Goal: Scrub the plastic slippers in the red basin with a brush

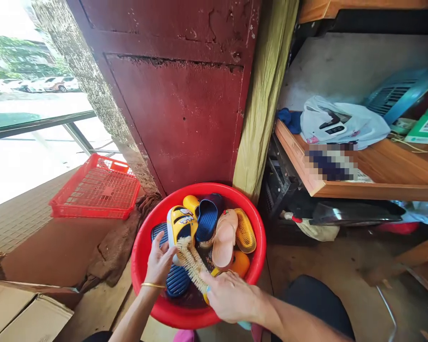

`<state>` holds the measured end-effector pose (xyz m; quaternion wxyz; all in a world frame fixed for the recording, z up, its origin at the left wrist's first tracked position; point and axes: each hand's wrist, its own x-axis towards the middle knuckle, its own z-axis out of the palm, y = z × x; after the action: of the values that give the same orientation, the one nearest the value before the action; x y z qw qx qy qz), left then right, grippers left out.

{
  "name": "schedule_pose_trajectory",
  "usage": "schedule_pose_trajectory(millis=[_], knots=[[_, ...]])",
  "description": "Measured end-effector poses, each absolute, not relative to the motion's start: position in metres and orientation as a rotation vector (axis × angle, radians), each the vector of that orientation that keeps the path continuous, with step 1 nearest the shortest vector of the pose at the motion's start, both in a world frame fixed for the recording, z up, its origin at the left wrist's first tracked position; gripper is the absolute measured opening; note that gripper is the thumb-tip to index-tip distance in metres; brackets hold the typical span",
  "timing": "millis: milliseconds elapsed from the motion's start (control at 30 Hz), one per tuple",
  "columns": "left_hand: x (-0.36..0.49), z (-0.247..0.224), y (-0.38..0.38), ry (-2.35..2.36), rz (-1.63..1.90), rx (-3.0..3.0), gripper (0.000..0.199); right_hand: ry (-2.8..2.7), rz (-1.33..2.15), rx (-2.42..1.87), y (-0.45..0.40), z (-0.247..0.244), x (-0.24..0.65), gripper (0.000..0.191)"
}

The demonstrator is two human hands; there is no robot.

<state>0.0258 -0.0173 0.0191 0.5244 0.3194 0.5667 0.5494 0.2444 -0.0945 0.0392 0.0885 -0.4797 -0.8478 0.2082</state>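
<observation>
My left hand (159,262) grips the side of a yellow slipper (182,219) with a white edge and a printed strap, tilted up over the red basin (260,242). My right hand (233,297) is closed around the handle of a scrub brush (190,266) with pale bristles. The bristles meet the heel end of the slipper. Around them in the basin lie a dark blue slipper (207,216), a pink slipper (224,237) and a yellow slipper (245,230) showing its patterned sole. Dark water shows between them. The brush handle is mostly hidden in my hand.
A red plastic crate (96,190) sits left of the basin, near a brown cloth (117,242) and a cardboard box (24,313). Behind stands a maroon door (178,118). On the right, a wooden shelf (378,187) holds a plastic bag (342,121) and a blue fan (403,92).
</observation>
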Motion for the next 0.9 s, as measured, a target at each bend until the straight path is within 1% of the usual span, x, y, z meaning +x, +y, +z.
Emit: schedule_pose_trajectory(millis=[67, 167, 300, 433, 600, 667, 767, 833, 900], knots=[[0.034, 0.012, -0.023, 1.341, 1.297, 0.834, 0.1, -2.548, 0.644, -1.463, -0.083, 0.038, 0.245, 0.045], [0.043, 0.007, -0.031, 1.288, 1.252, 0.969, 0.095, -2.403, 0.646, -1.578, -0.053, 0.037, 0.246, 0.048], [0.048, 0.006, -0.032, 1.274, 1.249, 1.023, 0.093, -2.275, 0.632, -1.598, -0.029, 0.035, 0.241, 0.048], [0.042, 0.006, -0.025, 1.316, 1.293, 0.973, 0.099, -2.329, 0.68, -1.496, -0.046, 0.033, 0.236, 0.04], [0.032, -0.001, -0.018, 1.425, 1.293, 0.87, 0.097, -2.554, 0.713, -1.469, -0.081, 0.044, 0.248, 0.037], [0.029, -0.009, -0.014, 1.49, 1.282, 0.848, 0.088, -2.576, 0.783, -1.447, -0.084, 0.055, 0.261, 0.038], [0.028, -0.02, -0.007, 1.627, 1.267, 0.74, 0.064, -2.532, 0.847, -1.4, -0.077, 0.065, 0.283, 0.045], [0.031, -0.022, -0.003, 1.662, 1.226, 0.634, 0.053, -2.438, 0.758, -1.441, -0.068, 0.062, 0.291, 0.052], [0.034, -0.019, -0.001, 1.593, 1.178, 0.573, 0.043, -2.317, 0.599, -1.514, -0.063, 0.05, 0.29, 0.056]])
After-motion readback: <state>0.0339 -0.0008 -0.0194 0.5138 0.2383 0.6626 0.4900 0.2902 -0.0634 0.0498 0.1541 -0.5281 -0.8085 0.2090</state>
